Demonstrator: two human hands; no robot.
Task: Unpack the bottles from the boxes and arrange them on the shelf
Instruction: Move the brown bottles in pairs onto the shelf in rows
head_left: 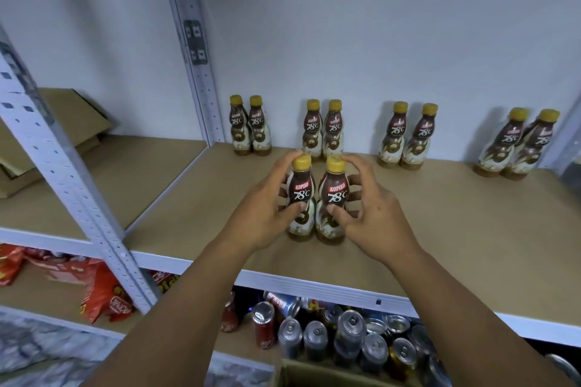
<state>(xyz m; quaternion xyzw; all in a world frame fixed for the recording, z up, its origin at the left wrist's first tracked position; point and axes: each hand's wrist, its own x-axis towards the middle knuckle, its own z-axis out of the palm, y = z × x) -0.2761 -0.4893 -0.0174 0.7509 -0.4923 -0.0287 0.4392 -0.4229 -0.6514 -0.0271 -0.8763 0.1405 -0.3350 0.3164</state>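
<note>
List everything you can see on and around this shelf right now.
back-row bottles: eight, brown with yellow caps, four pairs along wall
left front bottle: one, brown, yellow cap, mid-shelf
right front bottle: one, same colours, beside it
shelf: one, tan board, white edge
flattened cardboard: count unclear, brown, left bay
snack packs: several, red, lower left
cans: many, silver and red, lower shelf
box: one, brown, bottom edge
left hand: grip on left front bottle
right hand: grip on right front bottle

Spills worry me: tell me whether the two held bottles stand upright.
Upright: the left bottle and the right bottle both stand on their bases on the shelf.
</note>
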